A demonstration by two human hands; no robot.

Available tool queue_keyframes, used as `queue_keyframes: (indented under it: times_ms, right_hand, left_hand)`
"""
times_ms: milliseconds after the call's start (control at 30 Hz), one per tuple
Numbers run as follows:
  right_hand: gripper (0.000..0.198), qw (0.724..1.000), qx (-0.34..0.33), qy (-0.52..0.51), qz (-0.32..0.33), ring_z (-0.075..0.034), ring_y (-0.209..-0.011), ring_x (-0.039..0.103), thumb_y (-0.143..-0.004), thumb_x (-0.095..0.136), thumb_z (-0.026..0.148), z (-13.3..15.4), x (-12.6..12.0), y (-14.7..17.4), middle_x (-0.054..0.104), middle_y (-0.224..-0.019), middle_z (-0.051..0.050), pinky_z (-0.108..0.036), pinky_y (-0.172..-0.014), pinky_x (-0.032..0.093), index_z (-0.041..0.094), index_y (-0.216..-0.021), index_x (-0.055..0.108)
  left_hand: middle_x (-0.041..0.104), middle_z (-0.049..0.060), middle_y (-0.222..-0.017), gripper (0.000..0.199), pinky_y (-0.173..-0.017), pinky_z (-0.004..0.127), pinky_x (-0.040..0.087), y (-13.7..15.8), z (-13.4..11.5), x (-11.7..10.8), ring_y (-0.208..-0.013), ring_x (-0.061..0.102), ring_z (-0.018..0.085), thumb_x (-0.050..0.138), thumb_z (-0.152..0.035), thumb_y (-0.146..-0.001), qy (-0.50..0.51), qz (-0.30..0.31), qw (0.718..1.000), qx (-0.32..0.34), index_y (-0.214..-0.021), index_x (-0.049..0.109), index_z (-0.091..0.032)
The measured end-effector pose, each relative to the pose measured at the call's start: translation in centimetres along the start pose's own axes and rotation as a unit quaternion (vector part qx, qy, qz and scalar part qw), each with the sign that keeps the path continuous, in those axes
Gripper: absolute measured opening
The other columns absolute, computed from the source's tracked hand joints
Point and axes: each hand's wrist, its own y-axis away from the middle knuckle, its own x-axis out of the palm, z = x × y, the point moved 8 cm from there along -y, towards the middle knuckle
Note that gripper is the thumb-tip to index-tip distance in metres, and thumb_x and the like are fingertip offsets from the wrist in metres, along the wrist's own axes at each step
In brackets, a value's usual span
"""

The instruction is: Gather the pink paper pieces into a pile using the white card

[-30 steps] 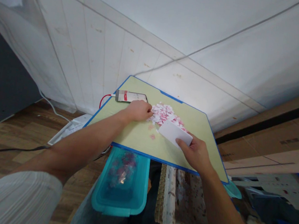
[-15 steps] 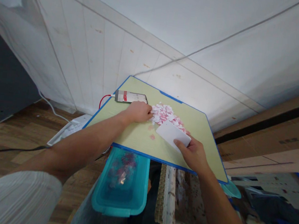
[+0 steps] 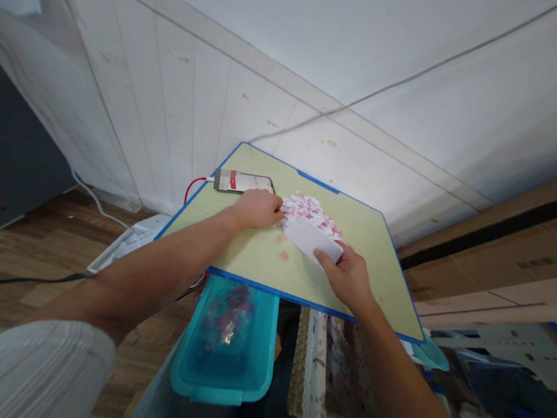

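Observation:
A heap of small pink and white flakes (image 3: pixel 308 209), like petals or paper bits, lies on the pale yellow board (image 3: pixel 238 251) with a blue rim. My left hand (image 3: pixel 260 208) rests at the heap's left edge, fingers curled together; what they pinch, if anything, is hidden. My right hand (image 3: pixel 349 275) grips a white card (image 3: pixel 312 238) by its right end, thumb on top. The card is tilted over the heap's near side and covers part of it. A few pink flakes (image 3: pixel 283 256) lie apart, in front of the heap.
A phone (image 3: pixel 251 183) with a red cable lies behind my left hand. Below the board's front edge sits a teal bin (image 3: pixel 222 377) holding clear bags, beside a woven-sided box (image 3: pixel 312 374). Cardboard boxes (image 3: pixel 514 263) stand right; a white wall (image 3: pixel 296 50) rises behind.
My right hand has moved left with the white card, bringing the card's tip closer to my left hand. The left hand stays nearly still.

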Motion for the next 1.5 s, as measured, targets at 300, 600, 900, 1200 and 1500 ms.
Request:
queue_keyframes:
  times_ms: [300, 600, 900, 1200, 1500]
  right_hand:
    - [0.031, 0.998, -0.013, -0.042, 0.047, -0.018, -0.066, 0.057, -0.090, 0.063, 0.049, 0.8, 0.6, 0.5, 0.069, -0.075, -0.002, -0.028, -0.060, 0.041, 0.019, -0.090, 0.072]
    - [0.030, 0.998, -0.043, -0.030, 0.035, -0.021, -0.068, 0.063, -0.092, 0.061, 0.047, 1.3, 2.3, -1.7, 0.074, -0.079, -0.002, -0.029, -0.062, 0.046, 0.021, -0.093, 0.076]
    - [0.025, 0.986, -0.118, -0.034, 0.109, -0.023, -0.093, 0.072, -0.099, 0.057, 0.040, 3.2, 1.9, -0.8, 0.078, -0.104, -0.004, -0.034, -0.084, 0.053, 0.026, -0.106, 0.077]
    - [0.022, 0.989, -0.103, -0.019, 0.108, -0.022, -0.096, 0.071, -0.099, 0.059, 0.037, 2.5, 1.6, -1.8, 0.078, -0.107, -0.003, -0.032, -0.085, 0.052, 0.026, -0.109, 0.075]
    - [0.020, 0.980, -0.115, -0.045, 0.157, -0.020, -0.090, 0.069, -0.100, 0.056, 0.035, 3.6, 1.4, 0.0, 0.076, -0.099, -0.003, -0.030, -0.082, 0.050, 0.025, -0.102, 0.074]
  left_hand:
    - [0.075, 0.014, -0.098, 0.043, -0.076, 0.038, 0.046, -0.1, 0.2, 0.1, -0.093, 0.069, 0.031, 0.046, -0.051, -0.089, 0.013, 0.008, 1.000, -0.001, -0.096, 0.077, -0.022]
    - [0.075, 0.010, -0.095, 0.040, -0.069, 0.032, 0.043, 0.0, 0.8, -0.6, -0.090, 0.068, 0.026, 0.044, -0.049, -0.094, 0.031, 0.018, 0.999, -0.004, -0.090, 0.074, -0.023]
    - [0.075, 0.008, -0.090, 0.037, -0.064, 0.033, 0.041, -0.5, 0.6, 0.2, -0.084, 0.069, 0.026, 0.040, -0.046, -0.096, 0.002, 0.037, 0.999, 0.010, -0.090, 0.070, -0.025]
    - [0.075, 0.009, -0.090, 0.041, -0.067, 0.034, 0.045, -0.6, 0.3, -0.1, -0.085, 0.071, 0.027, 0.036, -0.047, -0.098, -0.012, 0.052, 0.998, 0.011, -0.095, 0.069, -0.023]
    - [0.075, 0.010, -0.092, 0.041, -0.070, 0.035, 0.047, -0.7, 0.3, 0.0, -0.089, 0.070, 0.027, 0.036, -0.046, -0.098, -0.011, 0.061, 0.998, 0.003, -0.096, 0.071, -0.023]
